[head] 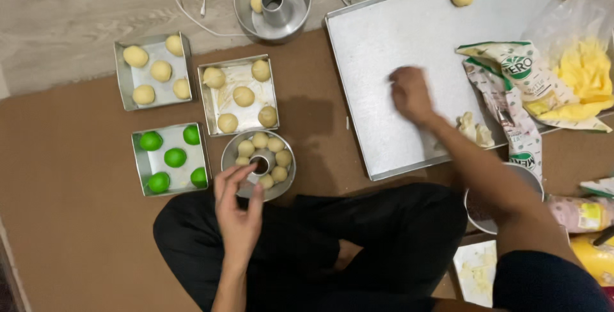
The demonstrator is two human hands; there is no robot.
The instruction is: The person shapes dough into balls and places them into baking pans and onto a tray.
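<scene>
The left hand [238, 204] hangs nearest, above the lap with fingers loosely curled and holding nothing — the ring pan [258, 164] of pale dough balls [260, 140] lies just beyond its fingertips, touching or nearly so. Farther off and to the right, the right hand [410, 94] presses palm-down on the big baking tray [384, 43], fingers blurred, so I cannot tell if it holds anything; a scrap of dough [474, 129] sits near its wrist, with bare tray beyond.
</scene>
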